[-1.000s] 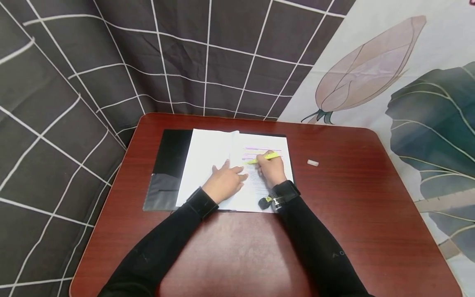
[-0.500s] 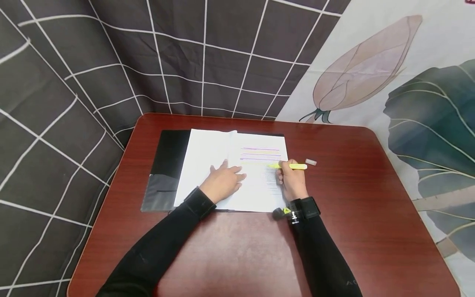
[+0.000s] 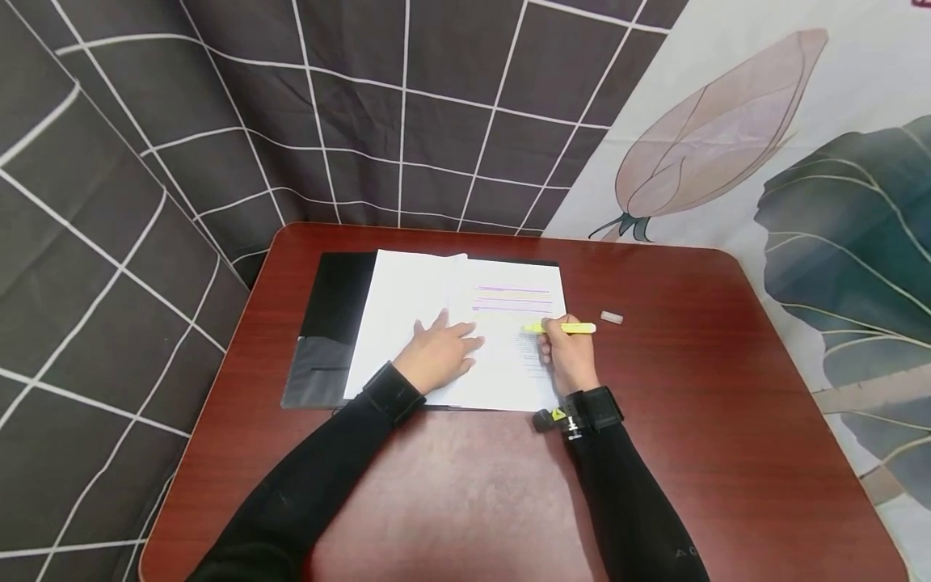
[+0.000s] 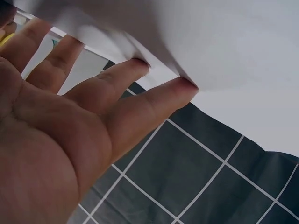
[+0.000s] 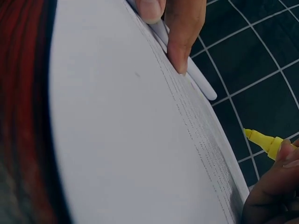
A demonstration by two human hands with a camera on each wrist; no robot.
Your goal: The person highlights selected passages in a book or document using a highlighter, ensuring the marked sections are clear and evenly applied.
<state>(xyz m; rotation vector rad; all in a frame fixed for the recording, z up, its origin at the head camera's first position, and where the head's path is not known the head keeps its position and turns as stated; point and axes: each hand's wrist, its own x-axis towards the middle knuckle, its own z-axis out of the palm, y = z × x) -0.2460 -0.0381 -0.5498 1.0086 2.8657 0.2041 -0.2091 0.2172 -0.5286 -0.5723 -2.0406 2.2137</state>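
Observation:
A yellow highlighter [image 3: 578, 328] is pinched in my right hand [image 3: 571, 357], its tip pointing left over the right-hand page [image 3: 502, 380]. That page bears printed lines, and several near its top are marked in purple. In the right wrist view the highlighter's uncapped nib [image 5: 247, 133] appears just off the paper. My left hand [image 3: 435, 356] lies with spread fingers across the inner part of the open pages. The left wrist view shows its straight fingers [image 4: 163, 100] against the white paper [image 4: 243, 60].
Under the pages is a black folder [image 3: 342, 299] with a clear pocket at its lower left. A small whitish cylinder [image 3: 612, 318] lies on the reddish-brown table [image 3: 698, 364] right of the folder. Dark gridded cloth [image 3: 451, 105] hangs behind.
My right hand has moved right with the highlighter, from mid-page to the page's right edge, most of it in the first half second. The left hand stays in place.

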